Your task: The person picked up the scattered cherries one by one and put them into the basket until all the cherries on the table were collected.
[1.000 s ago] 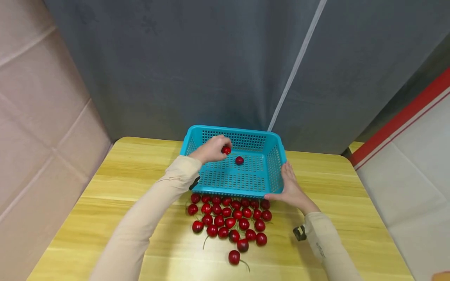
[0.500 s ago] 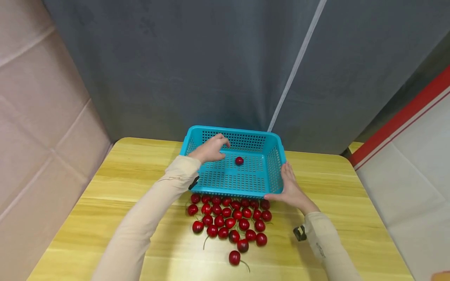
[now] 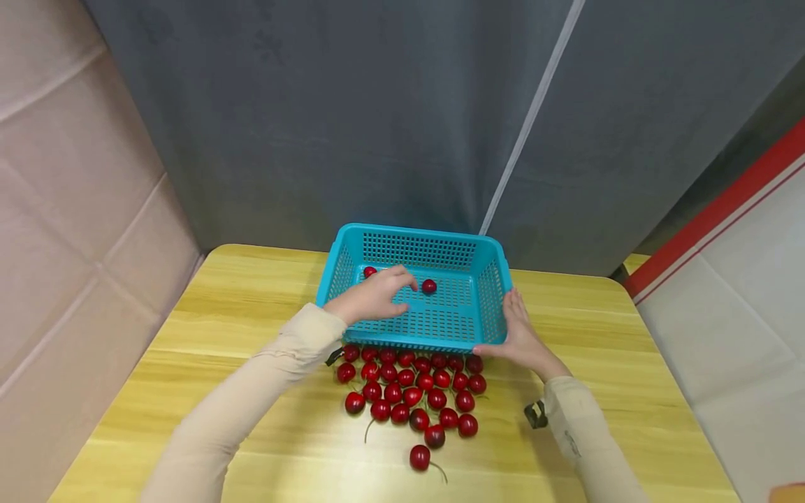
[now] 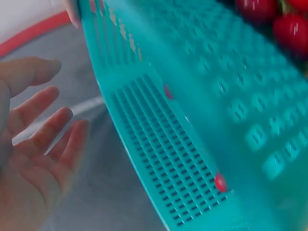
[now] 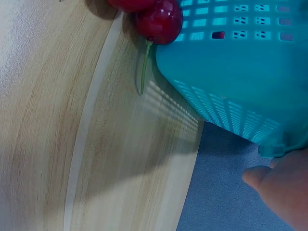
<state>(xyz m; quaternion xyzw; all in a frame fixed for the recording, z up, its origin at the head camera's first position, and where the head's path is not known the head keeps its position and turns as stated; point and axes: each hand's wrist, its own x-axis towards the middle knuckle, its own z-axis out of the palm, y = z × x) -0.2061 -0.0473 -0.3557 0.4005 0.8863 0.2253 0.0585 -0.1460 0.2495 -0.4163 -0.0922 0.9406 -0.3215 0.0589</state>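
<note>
We hover loose left hand (image 3: 374, 295) over blue basket (image 3: 492, 297), two cherries (image 3: 429, 286) inside; straight-fingered right hand (image 3: 522, 340) touches its side.

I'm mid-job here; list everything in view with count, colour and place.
Wood-grain table: one, light yellow, centre.
Rectangular perforated plastic basket: one, turquoise, far side of table.
Round shiny loose cherries: about thirty, red, on table before basket.
Round shiny basketed cherries: two visible, red, inside basket.
Hanging cloth backdrop: one, dark grey with pale strip, behind table.
Padded-looking wall: one, pale pink, left.
Flat panel: one, white with red stripe, right.
Long sleeves: two, beige, both arms.
Bare left hand: one, over basket, holding nothing.
Bare right hand: one, against basket's right near corner.
</note>
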